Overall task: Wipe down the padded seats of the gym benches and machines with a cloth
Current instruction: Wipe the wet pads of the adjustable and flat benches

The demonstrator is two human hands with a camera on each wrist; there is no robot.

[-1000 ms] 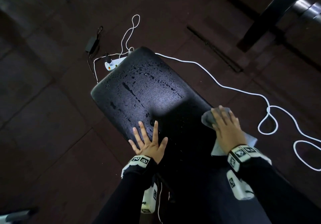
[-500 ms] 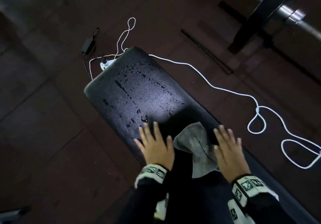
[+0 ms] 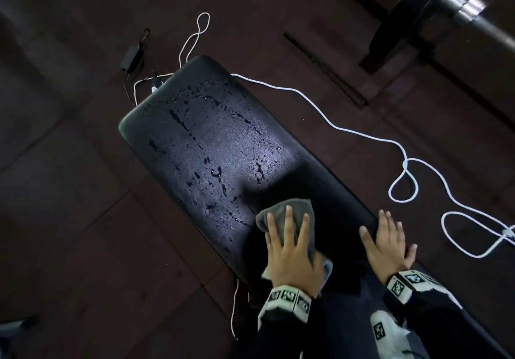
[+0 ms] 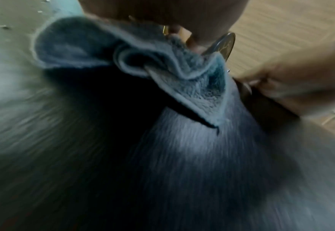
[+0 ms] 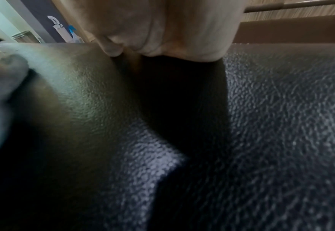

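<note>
A black padded bench seat (image 3: 217, 147) runs diagonally across the head view, with water droplets over its far half. A grey cloth (image 3: 281, 213) lies on the seat under my left hand (image 3: 289, 244), which presses it flat with fingers spread and straight. In the left wrist view the cloth (image 4: 162, 65) is bunched under the palm against the seat (image 4: 182, 156). My right hand (image 3: 390, 241) rests flat on the seat's right edge, fingers straight, holding nothing. The right wrist view shows that palm (image 5: 172, 31) on the grained black padding (image 5: 281, 125).
A white cable (image 3: 334, 127) loops over the dark floor to the right of the bench. A power strip and a black adapter (image 3: 129, 59) lie past the bench's far end. A black weight plate on a metal bar (image 3: 434, 4) stands at the upper right.
The cloth passed from under my right hand to under my left hand, moving left across the seat. My right hand shifted to the bench's right edge and now lies bare on the padding.
</note>
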